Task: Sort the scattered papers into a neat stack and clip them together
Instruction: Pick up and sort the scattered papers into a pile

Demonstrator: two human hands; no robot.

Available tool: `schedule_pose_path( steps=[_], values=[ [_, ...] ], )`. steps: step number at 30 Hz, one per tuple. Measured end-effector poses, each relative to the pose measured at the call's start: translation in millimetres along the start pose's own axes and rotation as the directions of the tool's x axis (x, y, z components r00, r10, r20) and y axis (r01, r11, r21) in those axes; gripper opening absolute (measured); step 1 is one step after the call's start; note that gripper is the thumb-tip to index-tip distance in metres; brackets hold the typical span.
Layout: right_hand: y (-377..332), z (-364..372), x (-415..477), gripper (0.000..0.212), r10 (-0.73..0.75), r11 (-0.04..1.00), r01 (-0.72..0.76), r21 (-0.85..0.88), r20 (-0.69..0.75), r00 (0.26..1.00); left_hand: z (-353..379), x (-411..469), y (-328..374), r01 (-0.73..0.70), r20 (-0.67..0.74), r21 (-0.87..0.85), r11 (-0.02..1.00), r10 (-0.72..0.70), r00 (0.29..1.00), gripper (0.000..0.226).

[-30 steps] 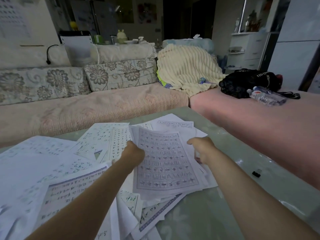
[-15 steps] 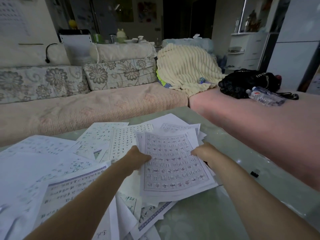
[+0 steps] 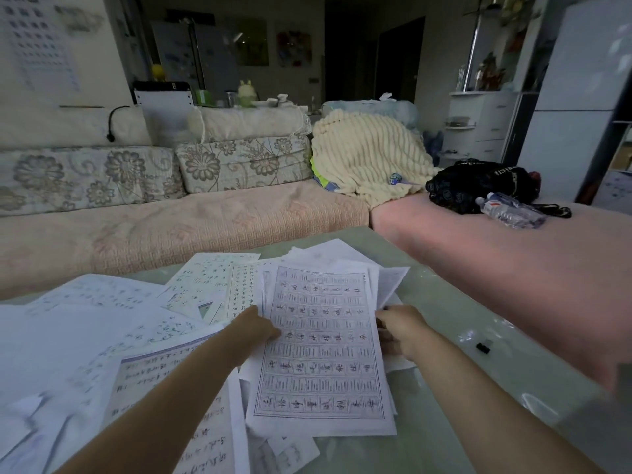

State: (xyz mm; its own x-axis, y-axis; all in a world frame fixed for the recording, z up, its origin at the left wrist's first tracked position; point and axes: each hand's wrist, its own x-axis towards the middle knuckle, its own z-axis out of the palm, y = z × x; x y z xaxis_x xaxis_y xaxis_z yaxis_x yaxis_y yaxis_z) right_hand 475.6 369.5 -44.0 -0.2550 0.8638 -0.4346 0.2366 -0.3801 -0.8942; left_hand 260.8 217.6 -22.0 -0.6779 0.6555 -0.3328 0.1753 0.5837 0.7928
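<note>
At the middle of the desk [image 3: 444, 422] lies the gathered sheaf [image 3: 321, 350], its top page a printed grid, gripped at its left edge by the left hand [image 3: 254, 328] and at its right edge by the right hand [image 3: 400, 328]. These thin sheets look floppy and slippery, so they are probably best held at both long edges. More loose papers [image 3: 85, 336] sprawl to the left, and the black clip [image 3: 484, 347] sits well apart on the right.

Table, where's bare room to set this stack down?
Bare table lies right of the stack, between the right hand and the clip, and on toward the near edge. A narrow strip runs along the pink sofa. The left half is crowded with loose papers around the left hand.
</note>
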Motion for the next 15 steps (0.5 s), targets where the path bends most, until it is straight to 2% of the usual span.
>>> schedule_pose_path(
  steps=[4, 7, 8, 10, 12, 15],
  values=[
    [-4, 3, -8, 0.019, 0.015, 0.991, -0.022, 0.132, 0.054, 0.998, -16, 0, -4, 0.017, -0.086, -0.074, 0.997, -0.023, 0.996, 0.035],
    [-3, 9, -5, 0.007, 0.008, 0.993, -0.009, 0.113, 0.015, 1.0, -22, 1, -7, 0.017, -0.128, -0.092, 0.996, -0.029, 0.991, 0.032],
    [-2, 10, -3, 0.01, 0.008, 0.995, -0.008, 0.098, 0.0, 1.0, -22, -1, -8, 0.012, -0.139, -0.101, 0.995, -0.026, 0.99, 0.031],
    [0, 9, 3, 0.019, -0.016, 1.0, 0.016, -0.009, -0.041, 0.999, -21, 1, -9, -0.014, -0.164, -0.138, 0.99, -0.009, 0.986, 0.032],
    [4, 5, 12, 0.023, -0.075, 0.98, 0.058, -0.188, -0.082, 0.994, -19, 0, -9, -0.03, -0.18, -0.202, 0.979, -0.007, 0.984, 0.026],
    [2, -5, 5, 0.013, -0.082, 0.934, 0.057, -0.353, -0.057, 0.995, -13, 4, -8, 0.002, -0.109, -0.271, 0.963, -0.033, 0.994, 0.016]
  ],
)
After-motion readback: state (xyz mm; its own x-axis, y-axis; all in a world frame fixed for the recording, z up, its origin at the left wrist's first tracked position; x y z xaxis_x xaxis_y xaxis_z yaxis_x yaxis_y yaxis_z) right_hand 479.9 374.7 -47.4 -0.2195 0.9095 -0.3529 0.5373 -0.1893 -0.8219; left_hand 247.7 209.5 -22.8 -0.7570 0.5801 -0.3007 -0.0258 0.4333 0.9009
